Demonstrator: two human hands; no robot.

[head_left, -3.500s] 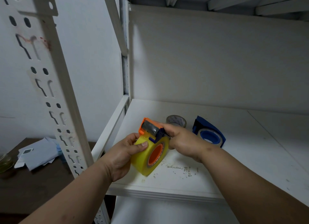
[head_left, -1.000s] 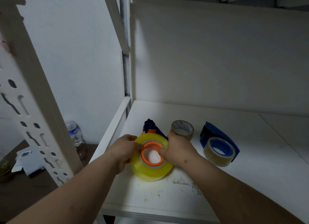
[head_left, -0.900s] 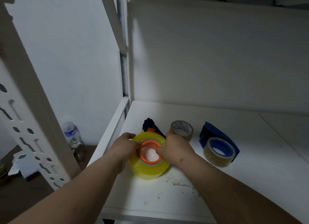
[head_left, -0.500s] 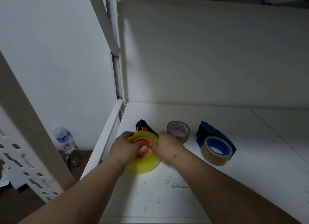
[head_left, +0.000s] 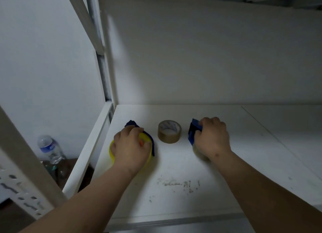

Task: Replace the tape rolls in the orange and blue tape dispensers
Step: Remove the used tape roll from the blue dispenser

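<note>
The orange dispenser with its yellow tape roll (head_left: 112, 152) lies flat on the white shelf (head_left: 174, 171), a dark blue part showing at its far side. My left hand (head_left: 130, 145) lies over it, fingers curled round the roll. To the right, my right hand (head_left: 211, 139) grips the blue dispenser (head_left: 193, 128), hiding most of it and its roll. A loose brown tape roll (head_left: 169, 134) lies flat between the two hands.
The shelf's white back wall and a left upright (head_left: 104, 58) bound the space. A perforated rack post (head_left: 20, 171) stands near left. A plastic water bottle (head_left: 50, 149) stands below, left of the shelf. Scuff marks dot the shelf front.
My right hand has let go of the yellow roll and moved right onto the blue dispenser. My left hand stays on the yellow roll, which now lies flat on the shelf.
</note>
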